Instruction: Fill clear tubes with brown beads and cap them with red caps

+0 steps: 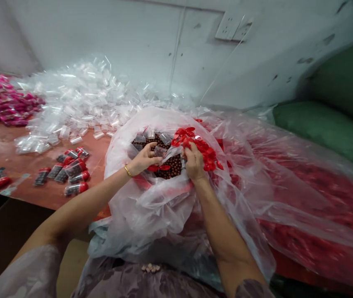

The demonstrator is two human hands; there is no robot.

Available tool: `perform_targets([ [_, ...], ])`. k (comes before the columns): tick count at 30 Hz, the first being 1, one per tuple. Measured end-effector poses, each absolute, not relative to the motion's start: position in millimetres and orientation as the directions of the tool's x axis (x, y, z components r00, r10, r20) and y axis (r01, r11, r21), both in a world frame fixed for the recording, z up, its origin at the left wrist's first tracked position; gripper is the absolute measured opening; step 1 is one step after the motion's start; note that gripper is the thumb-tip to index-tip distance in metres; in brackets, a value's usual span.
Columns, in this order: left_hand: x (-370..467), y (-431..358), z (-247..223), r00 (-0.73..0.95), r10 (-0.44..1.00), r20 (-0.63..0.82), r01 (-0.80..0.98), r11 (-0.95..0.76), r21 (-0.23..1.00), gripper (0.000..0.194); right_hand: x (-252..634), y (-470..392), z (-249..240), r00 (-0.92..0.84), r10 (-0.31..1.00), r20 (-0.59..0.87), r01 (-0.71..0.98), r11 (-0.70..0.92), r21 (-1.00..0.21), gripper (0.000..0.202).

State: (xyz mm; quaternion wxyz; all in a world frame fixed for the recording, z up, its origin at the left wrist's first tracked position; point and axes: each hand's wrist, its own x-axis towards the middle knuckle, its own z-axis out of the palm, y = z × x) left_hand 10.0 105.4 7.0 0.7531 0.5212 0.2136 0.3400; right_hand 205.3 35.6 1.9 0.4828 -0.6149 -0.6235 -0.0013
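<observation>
My left hand (145,159), with a gold bracelet at the wrist, pinches a small clear plastic tube (160,152) over a mass of brown beads (174,166). The beads lie in an opening lined with a whitish plastic bag (151,198). My right hand (194,162) has its fingers closed at the edge of a pile of red caps (206,151), with a red cap (187,142) at the fingertips, partly hidden. Other clear tubes (165,138) rest on the beads at the back, and a few red caps (163,167) lie below my left hand.
Filled tubes with red caps (71,169) lie on the reddish table (49,194) at left. Behind them spreads a heap of empty clear tubes (86,95), beside pink packets (5,99). A large clear bag of red pieces (319,198) fills the right, near green sacks (316,128).
</observation>
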Motion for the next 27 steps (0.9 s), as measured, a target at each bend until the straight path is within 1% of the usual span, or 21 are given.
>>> perform_targets([
  [1, 10, 105, 7, 0.696, 0.716, 0.047, -0.29, 0.221, 0.931, 0.065, 202, 36, 5, 0.248, 0.779, 0.576, 0.753, 0.219, -0.62, 0.028],
  [3, 10, 103, 8, 0.74, 0.67, 0.063, -0.278, 0.22, 0.935, 0.056, 195, 36, 13, 0.281, 0.804, 0.524, 0.702, 0.2, -0.683, 0.024],
  [5, 10, 101, 10, 0.759, 0.647, 0.073, -0.272, 0.214, 0.938, 0.049, 185, 34, 22, 0.219, 0.874, 0.434, 0.605, 0.227, -0.763, 0.025],
  [7, 7, 97, 12, 0.761, 0.643, 0.085, -0.267, 0.19, 0.945, 0.046, 178, 31, 29, 0.158, 0.949, 0.272, 0.412, 0.188, -0.892, 0.03],
  [9, 4, 92, 13, 0.777, 0.623, 0.092, -0.24, 0.158, 0.958, 0.043, 172, 28, 34, 0.137, 0.986, 0.095, 0.194, 0.068, -0.979, 0.035],
  [11, -1, 88, 12, 0.79, 0.606, 0.095, -0.216, 0.13, 0.968, 0.042, 168, 24, 36, 0.152, 0.988, -0.008, 0.042, -0.014, -0.999, 0.039],
  [13, -4, 85, 11, 0.788, 0.608, 0.097, -0.214, 0.122, 0.969, 0.042, 166, 23, 36, 0.154, 0.988, -0.02, -0.021, -0.017, -1.0, 0.041],
  [15, -5, 85, 8, 0.777, 0.621, 0.099, -0.232, 0.137, 0.963, 0.041, 164, 23, 35, 0.135, 0.991, -0.005, -0.013, -0.004, -1.0, 0.041],
  [17, -5, 87, 6, 0.772, 0.627, 0.102, -0.254, 0.158, 0.954, 0.042, 162, 26, 34, 0.136, 0.991, 0.018, 0.065, 0.009, -0.998, 0.042],
  [20, -3, 88, 5, 0.772, 0.625, 0.114, -0.271, 0.162, 0.949, 0.043, 156, 30, 32, 0.245, 0.963, 0.114, 0.21, 0.062, -0.976, 0.044],
  [21, -2, 88, 5, 0.775, 0.62, 0.117, -0.269, 0.157, 0.95, 0.044, 154, 31, 32, 0.294, 0.945, 0.145, 0.223, 0.079, -0.972, 0.047],
  [23, -3, 87, 6, 0.779, 0.614, 0.125, -0.263, 0.14, 0.955, 0.044, 152, 32, 33, 0.359, 0.919, 0.163, 0.186, 0.101, -0.977, 0.055],
  [25, -3, 86, 7, 0.779, 0.612, 0.136, -0.262, 0.12, 0.958, 0.046, 151, 32, 33, 0.347, 0.924, 0.158, 0.146, 0.112, -0.983, 0.06],
  [27, -3, 85, 8, 0.775, 0.614, 0.15, -0.268, 0.104, 0.958, 0.047, 151, 31, 33, 0.299, 0.933, 0.2, 0.207, 0.142, -0.968, 0.058],
])
